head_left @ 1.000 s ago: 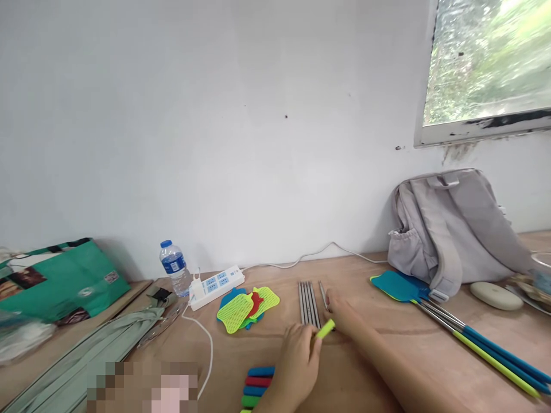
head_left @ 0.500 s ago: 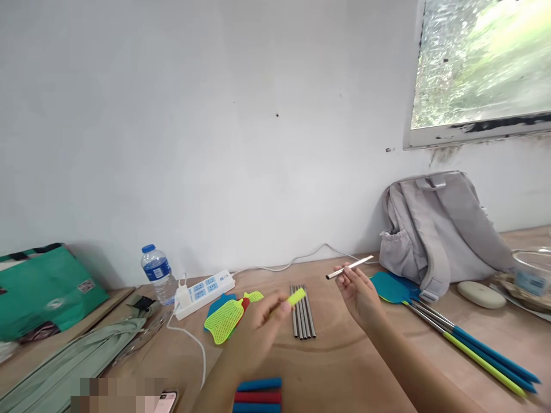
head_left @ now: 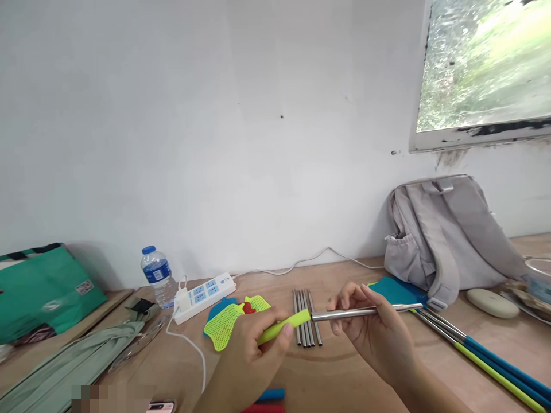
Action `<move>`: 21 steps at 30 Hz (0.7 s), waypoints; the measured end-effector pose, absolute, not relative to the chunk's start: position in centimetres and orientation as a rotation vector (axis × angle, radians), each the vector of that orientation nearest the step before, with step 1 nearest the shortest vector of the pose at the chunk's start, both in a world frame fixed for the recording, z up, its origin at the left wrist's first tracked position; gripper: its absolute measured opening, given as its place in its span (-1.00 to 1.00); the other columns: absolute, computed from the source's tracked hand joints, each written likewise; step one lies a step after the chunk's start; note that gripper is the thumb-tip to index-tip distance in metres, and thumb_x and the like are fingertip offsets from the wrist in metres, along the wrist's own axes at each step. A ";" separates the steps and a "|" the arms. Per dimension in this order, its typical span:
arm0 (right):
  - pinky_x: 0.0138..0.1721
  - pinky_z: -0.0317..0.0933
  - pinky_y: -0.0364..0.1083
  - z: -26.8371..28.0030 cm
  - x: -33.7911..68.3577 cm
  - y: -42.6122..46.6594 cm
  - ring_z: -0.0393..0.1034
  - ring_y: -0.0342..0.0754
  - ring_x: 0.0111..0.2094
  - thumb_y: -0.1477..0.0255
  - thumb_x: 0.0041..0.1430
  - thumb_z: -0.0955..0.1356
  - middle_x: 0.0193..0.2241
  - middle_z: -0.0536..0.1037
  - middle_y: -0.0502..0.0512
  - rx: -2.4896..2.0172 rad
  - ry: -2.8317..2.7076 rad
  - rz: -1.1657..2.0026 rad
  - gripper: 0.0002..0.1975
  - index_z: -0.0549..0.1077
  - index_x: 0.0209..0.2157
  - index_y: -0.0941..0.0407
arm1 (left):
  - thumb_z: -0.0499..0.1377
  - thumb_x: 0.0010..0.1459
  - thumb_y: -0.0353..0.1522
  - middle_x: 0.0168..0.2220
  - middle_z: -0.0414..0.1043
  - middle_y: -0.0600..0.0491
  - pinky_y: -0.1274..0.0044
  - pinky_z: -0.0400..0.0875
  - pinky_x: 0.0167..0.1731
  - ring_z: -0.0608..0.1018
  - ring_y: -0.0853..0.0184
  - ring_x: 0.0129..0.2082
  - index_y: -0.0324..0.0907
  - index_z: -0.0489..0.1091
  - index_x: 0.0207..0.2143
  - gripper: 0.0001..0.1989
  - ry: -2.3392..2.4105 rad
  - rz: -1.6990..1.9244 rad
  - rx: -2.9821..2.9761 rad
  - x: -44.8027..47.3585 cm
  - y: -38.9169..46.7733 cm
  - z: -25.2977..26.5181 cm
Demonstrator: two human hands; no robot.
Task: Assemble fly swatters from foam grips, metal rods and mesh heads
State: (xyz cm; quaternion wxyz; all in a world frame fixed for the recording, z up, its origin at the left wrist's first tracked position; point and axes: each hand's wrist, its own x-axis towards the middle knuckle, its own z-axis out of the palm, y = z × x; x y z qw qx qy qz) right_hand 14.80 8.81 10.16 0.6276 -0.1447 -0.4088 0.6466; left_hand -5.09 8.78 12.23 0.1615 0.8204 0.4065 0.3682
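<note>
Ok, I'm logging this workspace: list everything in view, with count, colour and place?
held tube: one, yellow-green, centre
held rod: one, silver, centre
loose rods: about five, silver, centre
loose tubes: at least two, blue, red, bottom
mesh paddles: at least four, yellow-green, blue, red, left
swatters: about three, blue, yellow-green, right
power strip: one, white, left
cords: two, white, by power strip
bottle: one, clear, left
backpack: one, grey, right
oval object: one, beige, right
tub: one, clear, right edge
bag: one, green, far left
fabric: one, sage, lower left
phone: one, pinkish, bottom left
table: at least one, brown, below
wall: one, whitish, behind
window: one, white frame, upper right
left hand: one, bare, gripping held tube
right hand: one, bare, holding held rod
</note>
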 end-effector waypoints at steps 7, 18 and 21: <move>-0.46 0.23 -0.09 10.2 15.0 8.5 0.36 -0.08 -0.56 0.26 0.05 0.27 -0.50 0.50 0.09 -0.396 -1.005 1.424 -0.73 0.40 -0.58 0.13 | 0.04 0.10 -0.27 -0.65 0.30 0.10 0.60 0.10 -0.67 0.29 0.41 -0.67 -0.15 0.46 -0.48 -0.76 1.170 1.065 2.348 -5.2 8.2 12.7; -0.52 0.12 -0.12 10.4 15.4 8.1 0.29 -0.11 -0.60 0.38 0.00 0.23 -0.52 0.46 0.06 -0.287 -1.163 1.472 -0.82 0.41 -0.52 0.14 | 0.11 0.10 -0.27 -0.49 0.49 0.08 0.59 0.25 -0.48 0.46 0.35 -0.50 -0.08 0.49 -0.40 -0.83 1.071 0.878 2.418 -5.0 7.5 13.0; -0.45 0.09 -0.12 9.6 14.2 8.1 0.26 -0.08 -0.51 0.27 -0.04 0.25 -0.49 0.44 0.10 -0.426 -1.246 1.405 -0.75 0.42 -0.51 0.16 | 0.12 0.08 -0.25 -0.52 0.47 0.08 0.58 0.23 -0.50 0.44 0.35 -0.53 -0.09 0.48 -0.42 -0.82 1.103 0.833 2.390 -3.8 7.1 12.6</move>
